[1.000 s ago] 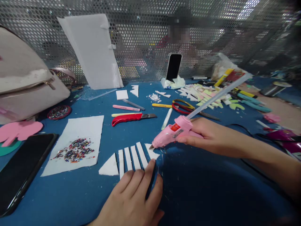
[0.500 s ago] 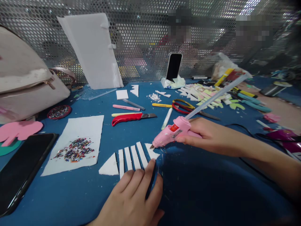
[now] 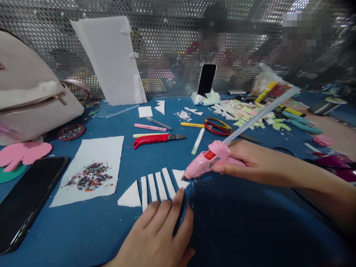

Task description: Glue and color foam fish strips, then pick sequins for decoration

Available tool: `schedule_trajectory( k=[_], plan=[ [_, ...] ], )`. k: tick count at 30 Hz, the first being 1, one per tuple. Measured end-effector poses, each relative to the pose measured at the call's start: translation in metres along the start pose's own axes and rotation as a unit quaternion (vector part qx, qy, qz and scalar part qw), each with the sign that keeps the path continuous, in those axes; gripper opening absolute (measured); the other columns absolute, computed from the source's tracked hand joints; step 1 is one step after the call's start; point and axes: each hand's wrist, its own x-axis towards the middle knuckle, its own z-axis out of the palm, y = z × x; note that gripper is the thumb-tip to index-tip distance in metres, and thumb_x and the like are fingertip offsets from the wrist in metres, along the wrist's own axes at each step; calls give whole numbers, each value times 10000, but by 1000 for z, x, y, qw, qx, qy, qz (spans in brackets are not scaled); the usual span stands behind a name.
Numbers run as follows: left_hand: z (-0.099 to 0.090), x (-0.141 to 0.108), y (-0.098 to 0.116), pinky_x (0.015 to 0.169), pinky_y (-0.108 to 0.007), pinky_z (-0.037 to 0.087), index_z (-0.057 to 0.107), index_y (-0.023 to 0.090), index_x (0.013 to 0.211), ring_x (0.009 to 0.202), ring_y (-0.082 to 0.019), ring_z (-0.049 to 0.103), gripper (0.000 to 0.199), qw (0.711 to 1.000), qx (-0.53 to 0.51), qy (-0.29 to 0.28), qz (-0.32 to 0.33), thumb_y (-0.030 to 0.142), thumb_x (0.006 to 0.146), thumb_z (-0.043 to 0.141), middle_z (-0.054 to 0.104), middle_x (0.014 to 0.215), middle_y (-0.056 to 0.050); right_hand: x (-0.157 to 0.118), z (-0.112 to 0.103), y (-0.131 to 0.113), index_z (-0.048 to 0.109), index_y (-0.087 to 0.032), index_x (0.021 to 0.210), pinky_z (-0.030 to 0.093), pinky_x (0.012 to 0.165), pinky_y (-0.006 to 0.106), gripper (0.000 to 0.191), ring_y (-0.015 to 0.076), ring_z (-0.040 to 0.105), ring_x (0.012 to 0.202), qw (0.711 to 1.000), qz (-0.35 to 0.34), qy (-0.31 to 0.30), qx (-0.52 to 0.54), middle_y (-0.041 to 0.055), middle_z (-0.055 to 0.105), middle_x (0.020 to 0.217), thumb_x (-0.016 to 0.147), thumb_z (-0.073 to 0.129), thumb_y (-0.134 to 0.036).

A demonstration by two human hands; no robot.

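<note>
My right hand (image 3: pixel 251 159) is wrapped round the grip of a pink hot glue gun (image 3: pixel 202 161), a long clear glue stick (image 3: pixel 258 115) rising from its back. The nozzle points down at a white tail-like piece (image 3: pixel 178 177) and seems to touch it. My left hand (image 3: pixel 160 231) lies palm down, fingers extended over the lower ends of several white strips (image 3: pixel 152 187). Its index fingertip rests by the tail piece's lower edge. Left of the strips lies a white triangular piece (image 3: pixel 130 195). The strips' lower ends are hidden under my fingers.
Paper (image 3: pixel 115 155) with glittery bits and a dark phone (image 3: pixel 25 204) lie left. Beyond my hands are a red-handled knife (image 3: pixel 151 140), scissors (image 3: pixel 218 128) and markers. Foam scraps (image 3: pixel 247 113) pile up back right. An upright phone (image 3: pixel 207 79) stands before the perforated metal panel.
The glue gun's nozzle has shifted slightly right and down across the tail piece, my right hand moving with it. My left hand stays in place.
</note>
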Motion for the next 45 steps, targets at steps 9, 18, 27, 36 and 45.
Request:
schedule_trajectory(
  k=[9, 18, 27, 36, 45],
  plan=[
    [1, -1, -1, 918, -343, 323, 594, 197, 1285, 1035, -235, 576, 565, 1000, 5, 7, 6, 564, 863, 679, 588, 1429, -144, 3, 10, 5, 741, -208, 1170, 475, 841, 292, 402, 227, 666, 890, 998, 23, 42, -51, 41, 735, 1029, 987, 497, -470],
    [2, 0, 0, 918, -342, 321, 583, 192, 1305, 1020, -228, 586, 570, 1000, 4, 2, 5, 552, 872, 674, 585, 1434, -139, 0, 1, 3, 721, -232, 1242, 477, 955, 305, 388, 246, 670, 1031, 1000, 15, 0, -19, 36, 734, 1149, 982, 520, -437],
    [-2, 0, 0, 917, -339, 325, 592, 199, 1286, 1031, -228, 585, 555, 1000, -2, 0, 0, 549, 865, 687, 600, 1420, -133, 1, 5, 5, 737, -220, 1197, 483, 875, 282, 360, 236, 674, 944, 997, 9, 51, -56, 34, 743, 1101, 965, 548, -420],
    [-2, -2, 1, 916, -344, 331, 582, 196, 1305, 1017, -227, 589, 567, 1000, 0, -2, 3, 545, 869, 681, 596, 1426, -132, 0, 7, 6, 758, -181, 1062, 460, 727, 261, 360, 201, 637, 788, 995, 29, 78, -61, 31, 725, 920, 945, 565, -462],
    [-2, -1, 1, 907, -343, 328, 595, 196, 1286, 1017, -226, 589, 552, 1000, -1, 1, 4, 553, 874, 675, 600, 1418, -136, -1, 6, 8, 754, -179, 952, 440, 681, 256, 345, 189, 606, 726, 995, 27, 66, -63, 22, 699, 826, 948, 544, -453]
  ],
)
